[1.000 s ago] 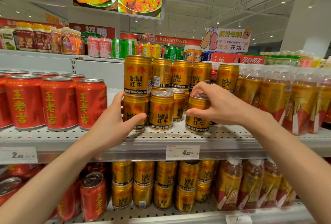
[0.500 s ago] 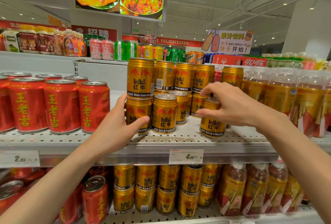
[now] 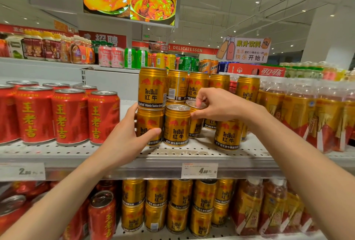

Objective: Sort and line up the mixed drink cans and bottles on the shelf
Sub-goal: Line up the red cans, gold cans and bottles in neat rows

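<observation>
Nearest, two bare forearms reach up to the perforated white shelf (image 3: 192,153), whose front edge carries a price tag (image 3: 199,170). The left hand (image 3: 124,141) wraps the bottom-left gold Red Bull can (image 3: 148,124), thumb across its front and fingers round its left side; that can stands upright, label toward the camera, with a second gold can (image 3: 152,88) stacked upright on top of it. Just right of it, touching, stands a single gold can (image 3: 176,124), upright with its silver lid showing. The right hand (image 3: 219,105) comes from the right, its grip narrow, fingertips pinching the rim of a gold can (image 3: 196,124) one row back, which stands vertical. Further right, apart from the group, one more Red Bull can (image 3: 227,134) stands near the shelf front. To the left are upright red herbal tea cans (image 3: 70,117); to the right, shrink-wrapped gold bottles (image 3: 294,113). Behind, more gold cans are stacked two high.
</observation>
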